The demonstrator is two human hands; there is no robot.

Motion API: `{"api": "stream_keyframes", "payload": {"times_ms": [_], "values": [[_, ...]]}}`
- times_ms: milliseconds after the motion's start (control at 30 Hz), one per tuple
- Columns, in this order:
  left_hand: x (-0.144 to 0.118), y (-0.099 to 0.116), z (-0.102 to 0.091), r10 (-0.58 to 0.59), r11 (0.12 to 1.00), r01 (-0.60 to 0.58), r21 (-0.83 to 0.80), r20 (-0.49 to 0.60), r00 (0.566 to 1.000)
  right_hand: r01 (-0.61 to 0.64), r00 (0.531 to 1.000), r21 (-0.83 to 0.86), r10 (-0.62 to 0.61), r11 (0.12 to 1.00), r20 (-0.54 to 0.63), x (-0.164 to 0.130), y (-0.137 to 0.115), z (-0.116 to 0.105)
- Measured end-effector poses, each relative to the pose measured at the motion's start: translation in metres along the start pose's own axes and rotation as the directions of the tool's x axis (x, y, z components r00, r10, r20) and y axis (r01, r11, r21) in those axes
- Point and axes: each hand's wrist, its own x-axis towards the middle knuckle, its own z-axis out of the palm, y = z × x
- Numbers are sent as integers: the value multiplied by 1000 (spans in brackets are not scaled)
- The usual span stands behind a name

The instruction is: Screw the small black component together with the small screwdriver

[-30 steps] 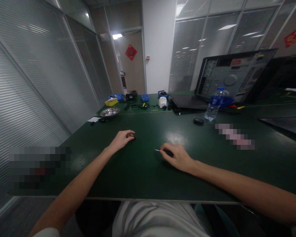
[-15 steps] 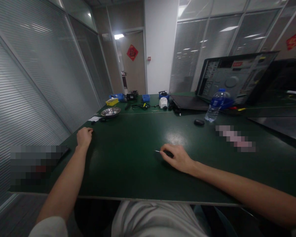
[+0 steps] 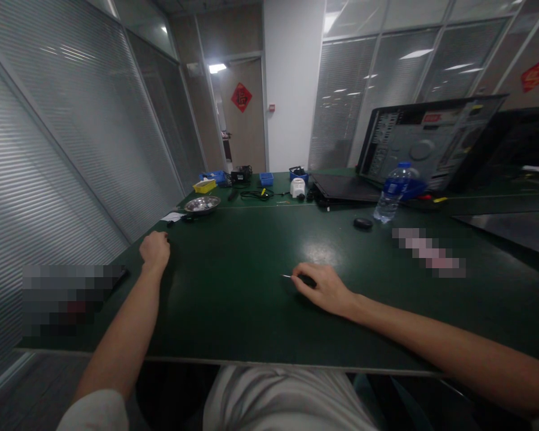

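Observation:
My right hand (image 3: 321,285) rests on the green table, its fingers curled round a small screwdriver with a dark handle. The thin metal shaft of the screwdriver (image 3: 286,276) points left from between thumb and forefinger. Over at the left edge of the table, my left hand (image 3: 155,248) is closed, its fingertips turned away from me. A dark bit shows by those fingertips, too small to name. Beyond the left hand lie some small black pieces and a white paper (image 3: 173,216), beside a shiny metal dish (image 3: 202,205) with small items in it.
At the right stand a water bottle (image 3: 391,194), a black mouse (image 3: 363,223) and an opened computer case (image 3: 422,143). A flat dark panel (image 3: 344,187) lies behind them. Along the back are a yellow tray (image 3: 205,186), blue bins (image 3: 266,179), cables and a white device (image 3: 297,187).
My left hand and forearm have shifted very slightly to the right. The right hand and the screwdriver stay in place.

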Motion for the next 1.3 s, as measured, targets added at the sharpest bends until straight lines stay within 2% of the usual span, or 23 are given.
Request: {"api": "stream_keyframes", "payload": {"times_ms": [633,967,1300], "values": [[-2,5,-2,-57,997,58,-46,23,998,-5,1000,6,5,1000,-1,-1,2,1],[-3,2,-4,-48,995,51,-82,32,998,-7,1000,0,7,1000,0,0,2,2],[1,0,0,-151,976,157,-152,49,987,-5,1000,-8,5,1000,8,0,1,1]]}}
